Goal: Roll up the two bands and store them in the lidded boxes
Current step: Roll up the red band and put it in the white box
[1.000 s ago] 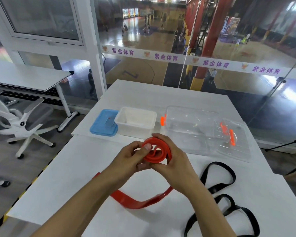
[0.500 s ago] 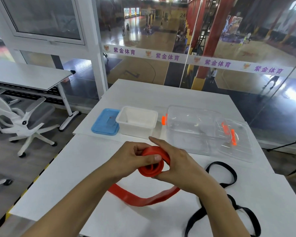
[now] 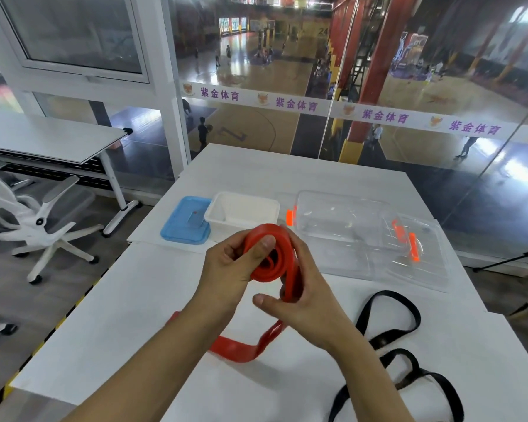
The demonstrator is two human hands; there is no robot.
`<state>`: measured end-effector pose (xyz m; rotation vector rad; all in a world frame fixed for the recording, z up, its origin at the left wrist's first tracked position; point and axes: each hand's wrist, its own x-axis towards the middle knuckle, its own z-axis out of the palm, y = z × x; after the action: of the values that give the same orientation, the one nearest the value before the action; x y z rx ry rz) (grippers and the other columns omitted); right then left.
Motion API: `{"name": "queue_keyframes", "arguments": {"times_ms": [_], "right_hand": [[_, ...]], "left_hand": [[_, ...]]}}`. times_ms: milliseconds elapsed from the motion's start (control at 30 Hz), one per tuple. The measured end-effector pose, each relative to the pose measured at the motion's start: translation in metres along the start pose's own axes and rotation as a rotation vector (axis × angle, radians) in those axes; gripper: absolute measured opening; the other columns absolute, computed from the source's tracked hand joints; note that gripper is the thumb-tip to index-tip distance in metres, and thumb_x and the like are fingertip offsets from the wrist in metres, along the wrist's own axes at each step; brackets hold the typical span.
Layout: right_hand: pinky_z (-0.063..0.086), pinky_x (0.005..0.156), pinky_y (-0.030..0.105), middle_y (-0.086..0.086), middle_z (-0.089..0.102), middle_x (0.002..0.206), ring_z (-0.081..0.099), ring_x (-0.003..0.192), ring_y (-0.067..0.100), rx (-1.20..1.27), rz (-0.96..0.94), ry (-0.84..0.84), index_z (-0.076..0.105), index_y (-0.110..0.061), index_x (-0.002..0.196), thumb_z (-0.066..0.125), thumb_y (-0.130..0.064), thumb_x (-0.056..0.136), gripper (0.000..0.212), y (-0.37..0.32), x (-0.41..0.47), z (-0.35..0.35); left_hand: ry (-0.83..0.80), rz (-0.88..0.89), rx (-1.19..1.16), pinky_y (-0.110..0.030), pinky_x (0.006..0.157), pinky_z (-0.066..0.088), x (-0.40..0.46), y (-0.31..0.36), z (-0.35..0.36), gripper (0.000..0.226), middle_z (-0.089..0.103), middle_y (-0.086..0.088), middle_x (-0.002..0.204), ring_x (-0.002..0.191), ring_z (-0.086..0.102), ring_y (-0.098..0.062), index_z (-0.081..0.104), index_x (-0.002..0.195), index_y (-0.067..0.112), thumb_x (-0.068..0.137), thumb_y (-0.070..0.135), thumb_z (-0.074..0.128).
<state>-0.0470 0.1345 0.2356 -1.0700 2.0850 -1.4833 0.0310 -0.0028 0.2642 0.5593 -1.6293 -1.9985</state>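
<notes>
A red band [image 3: 269, 266] is partly coiled above the white table [image 3: 141, 300]. My left hand [image 3: 229, 269] pinches the coil, thumb on its top. My right hand [image 3: 305, 296] wraps round the coil's right side and feeds the band. The loose red tail hangs down and lies on the table under my wrists. A black band [image 3: 387, 327] lies unrolled in loops at the right. Behind the hands stand an open white box [image 3: 241, 211] with its blue lid [image 3: 185, 222] beside it, and a clear box [image 3: 342, 220] with its clear lid [image 3: 418, 254], orange clips on both.
A glass wall runs behind the table's far edge. A second white table [image 3: 52, 138] and a white office chair [image 3: 40, 220] stand to the left. Yellow-black tape marks the floor by the table's left edge.
The coil has been turned and has taken up more band, so the loose tail on the table is shorter. Both hands rose slightly and shifted their grip.
</notes>
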Motion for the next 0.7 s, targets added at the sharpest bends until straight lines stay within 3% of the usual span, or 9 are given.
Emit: {"name": "queue_keyframes", "arguments": {"times_ms": [67, 133, 267, 400, 600, 700], "right_hand": [[0.045, 0.117, 0.035, -0.029, 0.047, 0.151, 0.05, 0.139, -0.001, 0.027, -0.016, 0.066, 0.016, -0.052, 0.16, 0.088, -0.019, 0.08, 0.113, 0.0, -0.001, 0.016], [0.043, 0.12, 0.038, -0.024, 0.044, 0.155, 0.045, 0.145, 0.0, 0.061, -0.016, 0.134, 0.014, -0.048, 0.162, 0.088, -0.018, 0.079, 0.115, 0.0, 0.001, 0.026], [0.05, 0.113, 0.032, -0.019, 0.052, 0.15, 0.053, 0.136, 0.0, 0.035, -0.005, 0.252, 0.022, -0.044, 0.16, 0.088, -0.022, 0.079, 0.107, -0.003, 0.008, 0.029], [0.054, 0.104, 0.025, -0.029, 0.063, 0.132, 0.062, 0.119, -0.008, -0.045, 0.029, 0.333, 0.039, -0.05, 0.149, 0.089, -0.028, 0.076, 0.091, -0.005, 0.011, 0.024], [0.053, 0.107, 0.03, -0.028, 0.06, 0.139, 0.061, 0.125, -0.001, -0.227, -0.006, 0.149, 0.037, -0.059, 0.149, 0.086, -0.033, 0.081, 0.088, 0.001, 0.011, -0.006], [0.051, 0.11, 0.035, -0.022, 0.058, 0.142, 0.059, 0.129, 0.005, -0.314, -0.023, -0.007, 0.028, -0.064, 0.152, 0.085, -0.037, 0.083, 0.093, 0.0, 0.01, -0.022]], "left_hand": [[0.057, -0.008, -0.021, -0.03, 0.087, 0.058, 0.001, 0.0, 0.008, 0.035, 0.081, 0.003, 0.096, 0.093, 0.076, -0.01, 0.078, 0.103, 0.023, 0.075, 0.043, 0.076], [0.098, -0.013, 0.011, -0.024, 0.082, 0.056, 0.003, -0.001, 0.016, 0.025, 0.08, 0.009, 0.093, 0.089, 0.075, -0.004, 0.076, 0.104, 0.025, 0.085, 0.041, 0.074], [0.067, -0.006, 0.109, -0.016, 0.079, 0.051, 0.007, -0.001, 0.021, 0.025, 0.078, 0.007, 0.092, 0.089, 0.073, -0.004, 0.073, 0.104, 0.027, 0.091, 0.047, 0.065], [-0.018, -0.034, 0.158, -0.007, 0.069, 0.051, 0.003, -0.005, 0.018, 0.028, 0.078, 0.012, 0.089, 0.082, 0.073, 0.005, 0.069, 0.106, 0.028, 0.095, 0.05, 0.055], [-0.138, -0.142, 0.196, -0.019, 0.079, 0.058, 0.002, -0.004, -0.002, 0.026, 0.08, 0.004, 0.1, 0.096, 0.075, -0.007, 0.071, 0.113, 0.019, 0.098, 0.037, 0.058], [-0.258, -0.156, 0.238, -0.025, 0.086, 0.059, 0.006, -0.003, -0.018, 0.038, 0.08, 0.0, 0.107, 0.104, 0.075, -0.015, 0.071, 0.117, 0.021, 0.083, 0.038, 0.072]]}}
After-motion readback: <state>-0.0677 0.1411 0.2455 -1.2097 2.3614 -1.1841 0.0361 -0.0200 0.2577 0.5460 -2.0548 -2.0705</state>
